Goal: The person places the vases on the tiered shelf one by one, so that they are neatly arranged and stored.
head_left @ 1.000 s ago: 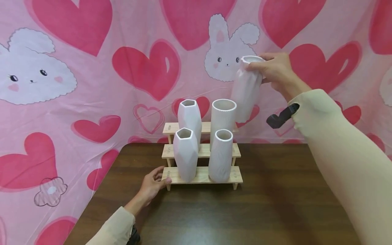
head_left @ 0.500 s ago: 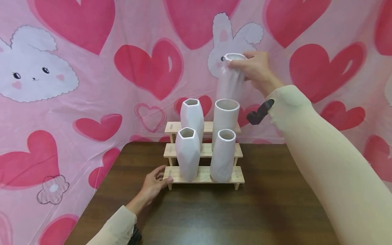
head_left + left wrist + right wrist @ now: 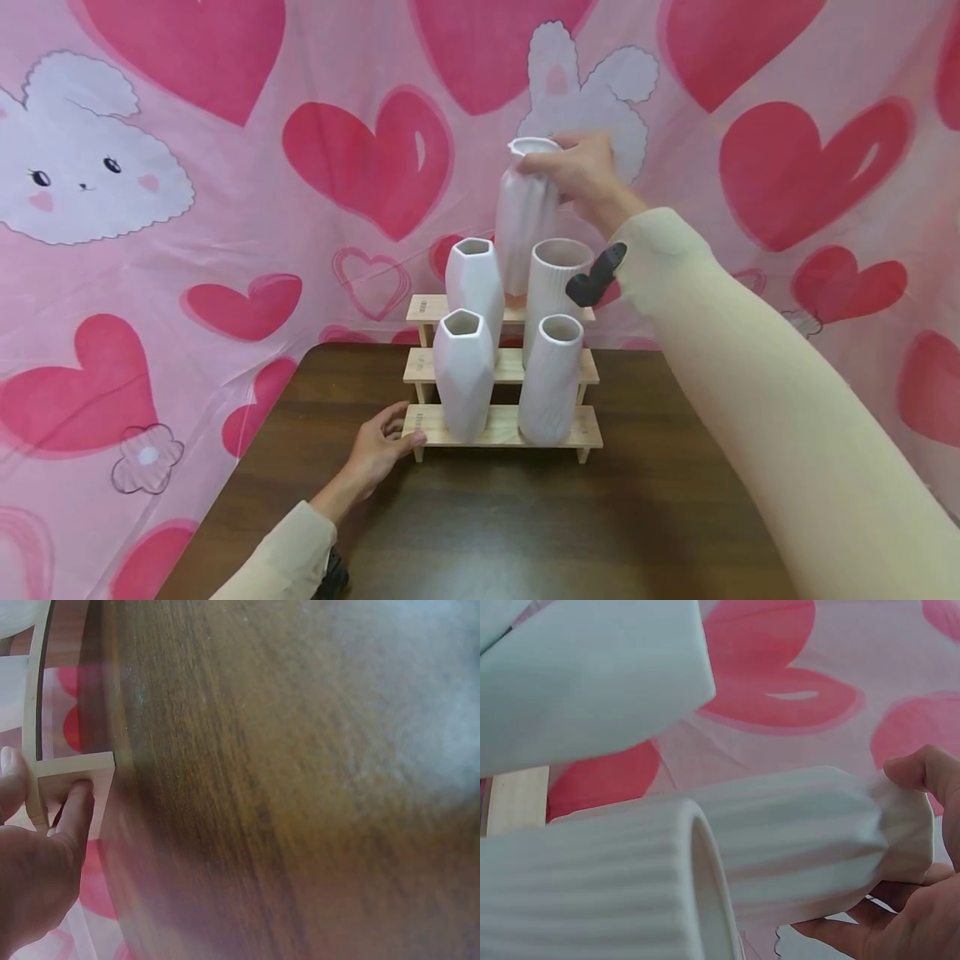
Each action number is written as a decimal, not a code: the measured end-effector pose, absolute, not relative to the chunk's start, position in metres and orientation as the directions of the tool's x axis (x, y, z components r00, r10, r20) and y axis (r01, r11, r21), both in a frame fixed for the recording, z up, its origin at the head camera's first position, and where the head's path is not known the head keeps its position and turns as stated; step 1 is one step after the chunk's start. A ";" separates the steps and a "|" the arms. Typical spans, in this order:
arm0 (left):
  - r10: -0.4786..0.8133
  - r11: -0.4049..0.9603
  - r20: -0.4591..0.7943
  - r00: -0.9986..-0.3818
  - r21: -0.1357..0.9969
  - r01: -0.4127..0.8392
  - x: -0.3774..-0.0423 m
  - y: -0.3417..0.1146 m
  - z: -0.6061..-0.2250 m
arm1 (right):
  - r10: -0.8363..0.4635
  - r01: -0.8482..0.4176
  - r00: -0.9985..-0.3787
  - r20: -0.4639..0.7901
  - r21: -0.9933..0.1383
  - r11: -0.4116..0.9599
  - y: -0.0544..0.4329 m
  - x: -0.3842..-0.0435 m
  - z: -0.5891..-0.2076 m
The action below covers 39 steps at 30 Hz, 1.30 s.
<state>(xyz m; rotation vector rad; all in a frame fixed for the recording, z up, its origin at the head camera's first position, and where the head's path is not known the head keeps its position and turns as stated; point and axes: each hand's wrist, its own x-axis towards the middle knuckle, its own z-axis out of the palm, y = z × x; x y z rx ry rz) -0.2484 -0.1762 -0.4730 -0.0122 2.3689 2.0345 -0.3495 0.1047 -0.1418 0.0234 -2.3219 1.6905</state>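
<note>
My right hand (image 3: 581, 171) grips a white fluted vase (image 3: 525, 221) near its rim. The vase is upright at the top step of the wooden stand (image 3: 502, 427); whether its base touches that step is hidden. In the right wrist view, thumb and fingers close round the vase's neck (image 3: 904, 832). My left hand (image 3: 378, 450) holds the left end of the stand's lowest step, thumb on top. One finger presses the stand's leg (image 3: 101, 769) in the left wrist view. A faceted vase (image 3: 463, 379) and a slim round vase (image 3: 551, 383) stand on the lowest step.
Behind these, on the middle step, are another faceted vase (image 3: 476, 279) and a wide ribbed vase (image 3: 558, 279), close to the held one. The stand rests on a dark wooden table (image 3: 525, 525). A pink heart-patterned cloth (image 3: 225, 183) hangs at the back.
My right hand has carried the fluted vase leftward, from right of the stand to its top step behind the other vases, and the vase is now more upright. The left hand stays put.
</note>
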 end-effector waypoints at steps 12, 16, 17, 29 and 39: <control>0.006 0.191 -0.020 -1.000 0.981 -0.018 -0.246 -0.174 -0.473 | 0.080 -0.148 -0.979 0.188 -0.921 0.360 0.084 -0.350 -0.148; 0.003 0.178 -0.015 -1.000 0.984 -0.014 -0.246 -0.174 -0.474 | 0.072 -0.137 -0.981 0.179 -0.909 0.393 0.080 -0.350 -0.151; 0.004 0.174 -0.013 -1.000 0.985 -0.012 -0.246 -0.174 -0.475 | 0.069 -0.138 -0.981 0.180 -0.907 0.397 0.080 -0.350 -0.152; 0.000 0.189 -0.025 -1.000 0.982 -0.025 -0.244 -0.173 -0.473 | 0.045 -0.157 -0.981 0.191 -0.900 0.407 0.077 -0.357 -0.161; 0.015 0.151 -0.021 -1.000 0.988 -0.018 -0.247 -0.174 -0.475 | 0.063 -0.125 -0.984 0.167 -0.898 0.423 0.077 -0.363 -0.165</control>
